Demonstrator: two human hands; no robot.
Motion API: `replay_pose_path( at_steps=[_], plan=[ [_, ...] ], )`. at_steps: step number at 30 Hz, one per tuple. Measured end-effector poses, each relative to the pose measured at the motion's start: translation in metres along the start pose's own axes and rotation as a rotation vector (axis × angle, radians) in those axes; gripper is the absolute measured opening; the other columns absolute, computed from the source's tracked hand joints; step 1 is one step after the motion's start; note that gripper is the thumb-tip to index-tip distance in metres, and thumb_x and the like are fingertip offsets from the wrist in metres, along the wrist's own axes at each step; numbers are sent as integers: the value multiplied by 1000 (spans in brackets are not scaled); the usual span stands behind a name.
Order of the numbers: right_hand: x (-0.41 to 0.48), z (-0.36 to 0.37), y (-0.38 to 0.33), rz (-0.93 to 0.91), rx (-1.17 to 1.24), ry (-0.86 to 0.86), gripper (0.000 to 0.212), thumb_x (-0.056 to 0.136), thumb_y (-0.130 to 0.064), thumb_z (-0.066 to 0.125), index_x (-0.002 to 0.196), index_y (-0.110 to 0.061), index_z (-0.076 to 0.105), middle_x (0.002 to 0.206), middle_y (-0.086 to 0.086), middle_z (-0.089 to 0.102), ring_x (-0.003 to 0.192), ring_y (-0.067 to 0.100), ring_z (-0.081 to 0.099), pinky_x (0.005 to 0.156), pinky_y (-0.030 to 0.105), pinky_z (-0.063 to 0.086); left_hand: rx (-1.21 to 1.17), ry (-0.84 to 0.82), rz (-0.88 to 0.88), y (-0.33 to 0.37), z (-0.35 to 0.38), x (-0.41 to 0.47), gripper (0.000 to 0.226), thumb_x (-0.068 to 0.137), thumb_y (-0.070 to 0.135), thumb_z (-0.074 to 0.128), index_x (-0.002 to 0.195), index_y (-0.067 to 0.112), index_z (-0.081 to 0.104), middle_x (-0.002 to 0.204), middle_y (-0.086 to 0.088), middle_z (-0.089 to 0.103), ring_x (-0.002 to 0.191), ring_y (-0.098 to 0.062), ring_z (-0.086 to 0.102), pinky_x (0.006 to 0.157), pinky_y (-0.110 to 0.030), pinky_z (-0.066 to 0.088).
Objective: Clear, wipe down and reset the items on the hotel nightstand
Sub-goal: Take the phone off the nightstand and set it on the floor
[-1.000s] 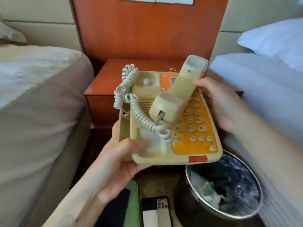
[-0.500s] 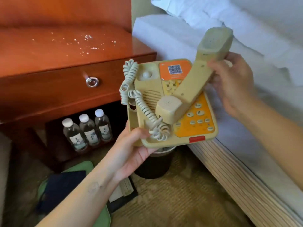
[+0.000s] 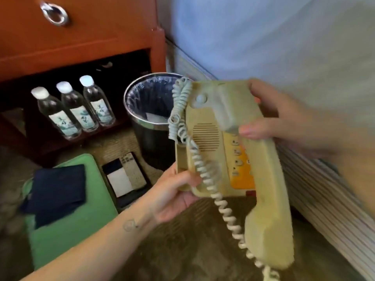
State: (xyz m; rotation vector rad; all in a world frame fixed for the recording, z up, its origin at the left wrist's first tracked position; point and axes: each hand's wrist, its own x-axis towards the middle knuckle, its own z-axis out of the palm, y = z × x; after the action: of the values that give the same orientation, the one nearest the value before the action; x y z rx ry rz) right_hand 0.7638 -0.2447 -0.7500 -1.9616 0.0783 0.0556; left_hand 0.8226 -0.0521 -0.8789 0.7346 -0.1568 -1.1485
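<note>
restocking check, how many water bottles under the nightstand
3, in a row on the lower shelf of the nightstand, left of the bin: left bottle, middle bottle, right bottle. The dark shelf may hide more.

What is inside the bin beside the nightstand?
The bin holds a dark liner and a pale scrap. The phone and its coiled cord cover its right side, so anything there is hidden.

Left hand [image 3: 175, 192] and right hand [image 3: 284, 120] both in curled grips, forearms forward
</note>
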Motion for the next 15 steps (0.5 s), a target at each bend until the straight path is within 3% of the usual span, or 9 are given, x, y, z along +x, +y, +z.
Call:
replay_pose_path(
  at_steps=[2, 4, 7, 11, 15],
  plan=[
    [-7, 17, 19, 86, -47, 11, 82, 53, -44, 73, 121, -8, 47, 102, 10, 71, 98, 34, 67, 82, 52, 54, 31, -10, -50, -27, -5, 2, 53, 62, -13, 53, 112, 3, 54, 92, -12, 71, 79, -21, 70, 63, -31, 59],
    [-8, 30, 51, 187, -126, 94, 70, 53, -53, 73, 109, -17, 53, 95, 9, 70, 98, 33, 66, 86, 55, 54, 35, 4, -99, -55, -15, 5, 50, 65, -12, 49, 112, 3, 53, 89, -12, 70, 76, -20, 69, 62, -30, 58],
    [-12, 45, 102, 363, -170, 208, 61, 53, -61, 69, 99, -27, 47, 104, -1, 63, 99, 20, 64, 81, 38, 53, -30, 63, -168, -96, -37, 10, 50, 65, -12, 47, 111, 3, 58, 92, -15, 70, 79, -22, 70, 66, -33, 60],
    [-19, 61, 163, 542, -279, 256, 50, 75, -46, 71, 102, -23, 37, 109, 2, 54, 92, 15, 56, 75, 34, 49, -28, 206, -268, -139, -75, 24, 66, 62, -10, 51, 126, 7, 53, 106, -18, 69, 93, -29, 68, 83, -44, 59],
    [-13, 76, 203, 675, -96, 276, 59, 78, -39, 73, 115, -24, 29, 111, 2, 48, 101, 20, 55, 83, 41, 53, 25, 276, -342, -153, -101, 34, 64, 67, -10, 54, 129, 8, 51, 109, -19, 68, 98, -32, 66, 84, -46, 58]
  ],
)
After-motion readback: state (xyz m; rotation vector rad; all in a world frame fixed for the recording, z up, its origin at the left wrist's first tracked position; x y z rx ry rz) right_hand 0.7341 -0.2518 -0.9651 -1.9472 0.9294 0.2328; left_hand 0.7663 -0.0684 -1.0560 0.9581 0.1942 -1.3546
